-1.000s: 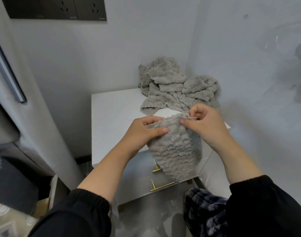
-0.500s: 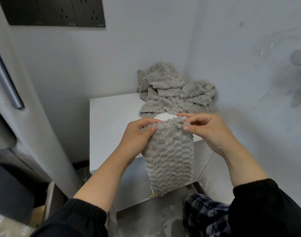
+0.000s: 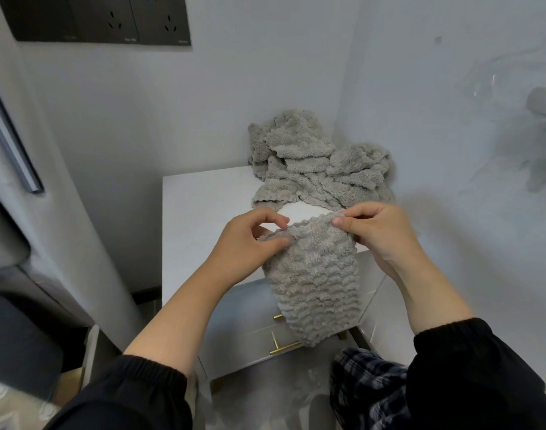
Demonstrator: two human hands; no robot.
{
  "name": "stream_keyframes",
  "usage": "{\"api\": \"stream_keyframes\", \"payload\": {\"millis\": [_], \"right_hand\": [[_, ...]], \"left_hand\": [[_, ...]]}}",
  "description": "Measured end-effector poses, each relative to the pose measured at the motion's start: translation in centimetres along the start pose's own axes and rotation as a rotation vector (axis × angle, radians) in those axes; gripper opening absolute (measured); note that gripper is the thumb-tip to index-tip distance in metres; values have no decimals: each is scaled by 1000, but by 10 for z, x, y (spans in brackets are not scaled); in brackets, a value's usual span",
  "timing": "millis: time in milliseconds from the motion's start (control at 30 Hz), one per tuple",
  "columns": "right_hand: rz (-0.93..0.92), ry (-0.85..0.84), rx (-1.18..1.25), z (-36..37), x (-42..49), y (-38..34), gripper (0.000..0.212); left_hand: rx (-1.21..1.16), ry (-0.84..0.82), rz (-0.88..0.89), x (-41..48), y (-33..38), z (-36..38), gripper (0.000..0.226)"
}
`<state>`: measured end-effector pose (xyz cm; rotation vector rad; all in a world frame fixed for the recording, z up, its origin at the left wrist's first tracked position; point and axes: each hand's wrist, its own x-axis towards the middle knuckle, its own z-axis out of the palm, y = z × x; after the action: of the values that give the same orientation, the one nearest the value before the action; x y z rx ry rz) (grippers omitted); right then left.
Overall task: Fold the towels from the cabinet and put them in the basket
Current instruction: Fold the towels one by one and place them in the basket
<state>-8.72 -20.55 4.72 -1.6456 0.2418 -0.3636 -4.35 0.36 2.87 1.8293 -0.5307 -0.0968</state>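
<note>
The left hand [image 3: 250,240] and right hand [image 3: 380,231] each pinch a top corner of the grey towel [image 3: 318,283], which hangs before the cabinet [image 3: 203,206]. Light, limp, plush, probably doubled; the corners give the best hold.

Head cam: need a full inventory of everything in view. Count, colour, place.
held towel: 1, grey, hanging in front of the cabinet, top edge pinched by both hands
towel pile: count unclear, grey, crumpled at back right of the cabinet top
cabinet: 1, white, in the wall corner
drawer handles: at least 2, gold, on the cabinet front, partly behind the held towel
socket panel: 1, black, on the wall at top left
bar handle: 1, grey, left edge
wall fixture: 1, white, on the right wall, blurred
plaid trousers: dark check, bottom centre
sleeves: 2, black, bottom corners
left hand: pinches the towel's top left corner
right hand: pinches the towel's top right corner
</note>
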Motion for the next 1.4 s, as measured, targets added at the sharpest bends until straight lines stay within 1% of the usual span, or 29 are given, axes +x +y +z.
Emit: {"api": "stream_keyframes", "payload": {"millis": [167,300,500,567,700,833,867,933,1000,1033,1067,1100,1167,1233,1300,1367,1400], "right_hand": [[-7,-4,-7,-1,0,0,17],[2,-12,-5,-2,0,-1,16],[11,-25,-1,-3,0,-2,17],[11,-20,-13,-3,1,-1,18],[6,16,-21,-5,2,-1,19],[-22,41,-13,-5,2,1,18],[-33,45,-9,-4,2,2,18],[-67,62,8,-1,2,3,19],[-97,84,29,0,4,5,20],[-106,89,43,1,4,7,21],[-113,90,56,1,5,8,21],[-120,85,62,2,6,10,20],[-132,64,54,2,6,9,20],[-121,40,28,0,7,8,22],[-21,-47,133,-2,8,7,33],[153,-188,333,-6,11,7,55],[231,-257,371,-7,11,7,63]], "left_hand": [[208,10,-39,1,-6,-4,17],[218,11,-16,1,-6,-9,26],[367,-17,-10,1,-9,-15,18],[366,-14,-12,1,-11,-15,18],[177,15,-45,3,-9,-17,24],[-33,27,-51,4,-5,-18,17],[-116,46,-58,4,-5,-16,16],[-375,77,-101,5,-3,-12,18],[-647,33,-175,5,-5,-6,33],[-712,-10,-215,6,-7,-4,41],[-722,-49,-242,6,-8,-1,41],[-689,-66,-257,5,-10,3,33],[-627,-29,-276,5,-12,7,16],[-615,29,-265,6,-12,9,14],[-571,62,-221,6,-10,10,15],[-542,88,-198,6,-10,10,16],[-536,99,-194,6,-10,10,17]]}}
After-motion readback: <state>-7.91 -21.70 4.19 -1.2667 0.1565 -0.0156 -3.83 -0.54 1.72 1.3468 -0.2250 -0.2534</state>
